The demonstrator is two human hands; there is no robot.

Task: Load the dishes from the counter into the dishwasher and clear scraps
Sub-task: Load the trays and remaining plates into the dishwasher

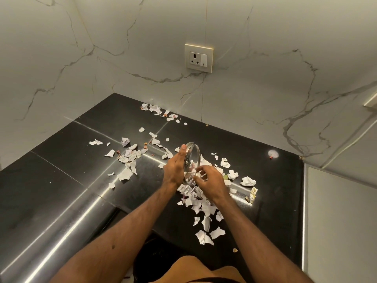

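- Across the black counter (61, 180): paper scraps (204, 207) lie scattered and uncleared. The task is judged to be at an early stage, and no dishwasher is in view.
- Glass dish (192, 158): held on edge above the scraps, apparently empty.
- Left hand (175, 168): grips the dish's rim.
- Right hand (210, 180): fingers curled at the dish; whether they grip it cannot be told.

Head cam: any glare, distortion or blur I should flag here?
Head view: glare streaks run along the rounded front edge of the black counter; wide-angle bending curves seams on the wall; the glass lid in the left hand is see-through, outline weak; fingers of the right hand look slightly blurred.
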